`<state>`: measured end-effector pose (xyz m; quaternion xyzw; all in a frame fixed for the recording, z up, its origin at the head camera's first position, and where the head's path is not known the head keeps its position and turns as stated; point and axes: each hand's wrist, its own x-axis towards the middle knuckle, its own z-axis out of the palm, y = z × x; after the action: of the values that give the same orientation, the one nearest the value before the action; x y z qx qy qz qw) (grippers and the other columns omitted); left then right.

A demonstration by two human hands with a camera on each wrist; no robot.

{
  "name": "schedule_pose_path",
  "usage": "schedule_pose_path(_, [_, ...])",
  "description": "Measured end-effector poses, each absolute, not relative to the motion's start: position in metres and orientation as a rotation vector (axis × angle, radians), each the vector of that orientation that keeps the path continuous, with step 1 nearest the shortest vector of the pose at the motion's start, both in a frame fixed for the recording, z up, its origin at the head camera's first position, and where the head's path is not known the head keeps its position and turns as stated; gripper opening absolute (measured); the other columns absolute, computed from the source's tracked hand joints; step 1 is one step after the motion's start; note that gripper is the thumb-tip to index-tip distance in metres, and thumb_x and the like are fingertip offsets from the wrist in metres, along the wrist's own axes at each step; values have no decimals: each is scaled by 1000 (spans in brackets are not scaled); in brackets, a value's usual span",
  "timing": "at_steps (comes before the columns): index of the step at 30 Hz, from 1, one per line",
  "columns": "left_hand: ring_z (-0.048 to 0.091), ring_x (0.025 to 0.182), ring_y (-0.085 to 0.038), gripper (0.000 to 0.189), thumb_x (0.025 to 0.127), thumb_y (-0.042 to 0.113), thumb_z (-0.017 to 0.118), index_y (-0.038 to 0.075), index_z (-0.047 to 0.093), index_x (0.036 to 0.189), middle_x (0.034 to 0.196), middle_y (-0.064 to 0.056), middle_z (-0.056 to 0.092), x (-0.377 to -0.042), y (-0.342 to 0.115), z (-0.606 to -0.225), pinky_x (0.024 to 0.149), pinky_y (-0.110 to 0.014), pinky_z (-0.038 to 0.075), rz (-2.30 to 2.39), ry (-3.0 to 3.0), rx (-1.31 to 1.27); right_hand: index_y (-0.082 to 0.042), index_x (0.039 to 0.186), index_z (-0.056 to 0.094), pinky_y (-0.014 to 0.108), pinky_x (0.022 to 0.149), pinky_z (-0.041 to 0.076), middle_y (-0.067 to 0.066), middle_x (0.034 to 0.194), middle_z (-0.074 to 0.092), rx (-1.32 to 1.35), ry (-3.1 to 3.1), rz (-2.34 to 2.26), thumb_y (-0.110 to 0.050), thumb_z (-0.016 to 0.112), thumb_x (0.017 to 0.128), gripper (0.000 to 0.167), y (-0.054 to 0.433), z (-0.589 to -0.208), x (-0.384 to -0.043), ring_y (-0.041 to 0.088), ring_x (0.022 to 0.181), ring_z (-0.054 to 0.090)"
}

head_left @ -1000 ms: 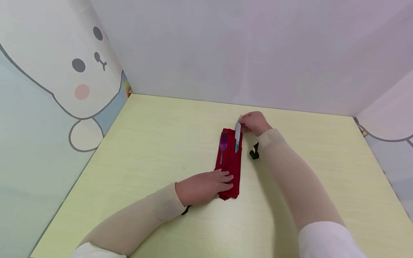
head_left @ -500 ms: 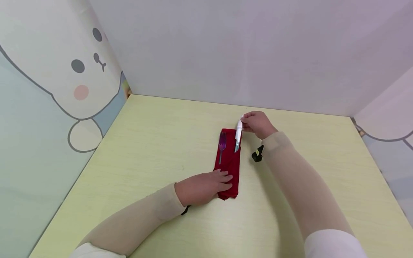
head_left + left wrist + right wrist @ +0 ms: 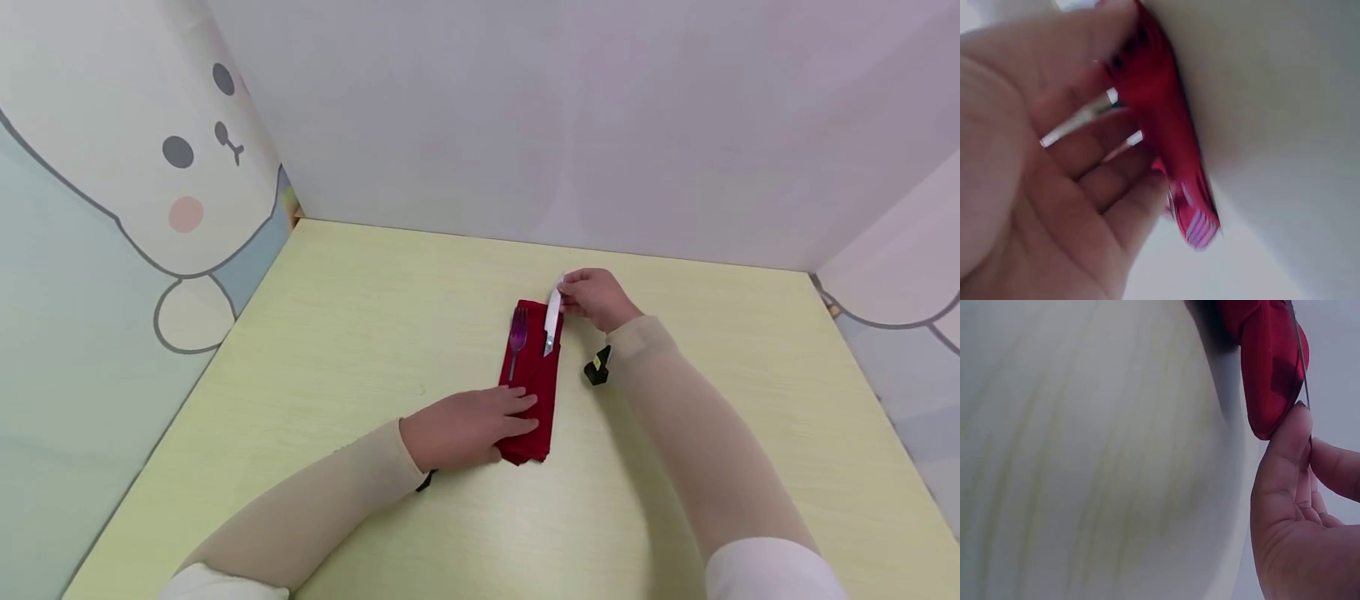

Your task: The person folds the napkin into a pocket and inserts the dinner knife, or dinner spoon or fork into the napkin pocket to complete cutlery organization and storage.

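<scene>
A folded red cloth napkin [image 3: 538,375] lies lengthwise on the table. Along its left part lies a purple metallic fork [image 3: 518,329], tines toward the far end; in the left wrist view, the fork's tines [image 3: 1200,230] show at the cloth's end. My left hand [image 3: 468,429] rests across the napkin's near half, fingers spread and fairly straight, thumb by the near left edge. At the far right corner, my right hand [image 3: 596,296] pinches a shiny table knife [image 3: 553,310] by its blade end between thumb and fingers. The knife's lower end lies at a fold of the napkin.
The pale yellow table [image 3: 360,333] reaches back to a plain wall [image 3: 480,125]. On the left stands a panel with a cartoon animal [image 3: 187,208]. A black wrist mount [image 3: 597,367] hangs under my right wrist.
My right hand has come slightly toward me with the knife, whose blade now catches the light differently. My left hand stays on the napkin, shifted slightly left. The fork lies as before.
</scene>
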<state>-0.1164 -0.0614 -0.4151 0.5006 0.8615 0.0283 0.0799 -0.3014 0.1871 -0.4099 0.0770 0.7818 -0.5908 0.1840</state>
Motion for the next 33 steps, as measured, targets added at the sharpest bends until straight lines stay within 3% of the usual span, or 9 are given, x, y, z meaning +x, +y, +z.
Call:
schedule_pose_path(6, [29,153,-23,69,88,38,83,24,56,151,163,-3,39,-125,-69,-411,114,-27,38,54,2532,1488,7,134,51,38,92,58,20,121,57,166,2201,-1670,-13,55,108,34,181,-416,-304,25,99,61])
schedule_pose_path(17, [26,154,-23,73,88,39,84,24,53,153,166,-3,33,-131,-64,-412,117,-25,33,12,2497,1568,7,135,48,41,93,58,21,121,55,232,2197,-1659,-13,52,109,33,182,-404,-294,27,102,60])
schedule_pose_path(26, [26,154,-24,78,88,49,81,24,51,154,165,-3,34,-131,-61,-416,116,-26,34,-140,2493,1663,10,137,42,47,99,54,22,122,53,194,2136,-1711,-12,45,111,34,177,-408,-286,27,103,60])
schedule_pose_path(33, [25,154,-25,80,88,50,80,23,48,156,166,-2,34,-131,-54,-416,118,-28,31,-153,2445,1742,9,134,46,44,100,52,22,120,55,114,2149,-1671,-13,49,110,33,174,-419,-289,27,100,60])
